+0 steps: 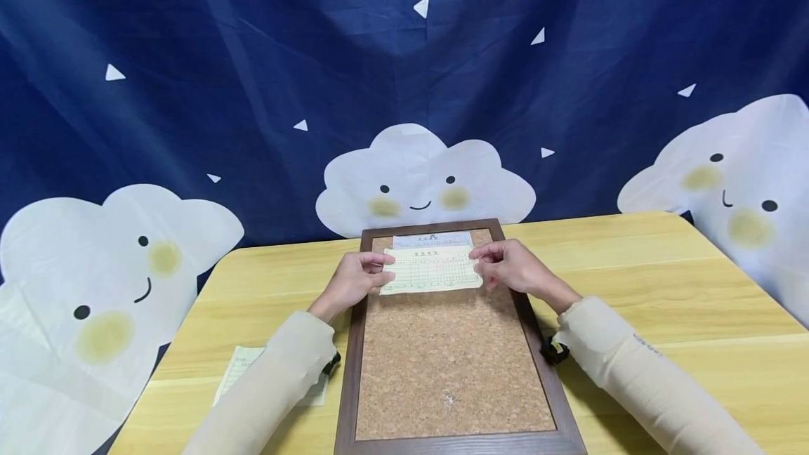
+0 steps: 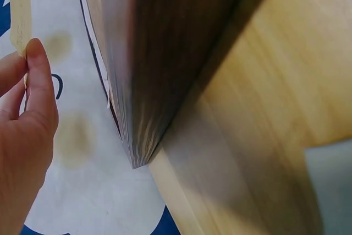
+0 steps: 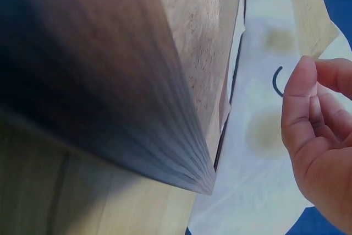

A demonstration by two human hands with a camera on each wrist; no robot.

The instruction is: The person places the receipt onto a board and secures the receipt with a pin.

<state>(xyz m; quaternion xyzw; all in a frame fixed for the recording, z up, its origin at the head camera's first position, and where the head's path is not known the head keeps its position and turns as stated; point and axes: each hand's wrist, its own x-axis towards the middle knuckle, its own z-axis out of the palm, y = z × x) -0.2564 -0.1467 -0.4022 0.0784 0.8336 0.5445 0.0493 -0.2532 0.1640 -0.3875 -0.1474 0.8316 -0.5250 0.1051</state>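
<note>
Head view: pale-yellow slip [image 1: 432,271], rect. paper w/ printed grid, held over corkboard's [image 1: 451,360] far end, clear of it; L hand [image 1: 352,278] pinches its left edge, R hand [image 1: 513,267] its right. Cork grainy, tan; frame [image 1: 350,385] dk brown, streaky. White sheet [image 1: 411,239] pokes out beyond; table [image 1: 663,293] lt wood-grain.

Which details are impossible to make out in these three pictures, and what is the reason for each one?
Head view: most print on the held slip is too small to read.
Head view: the lower part of the upper slip on the corkboard is hidden behind the held slip.
Head view: the middle of the table slip is covered by the left sleeve.
Left wrist view: the table slip is cut off by the right edge.
</note>
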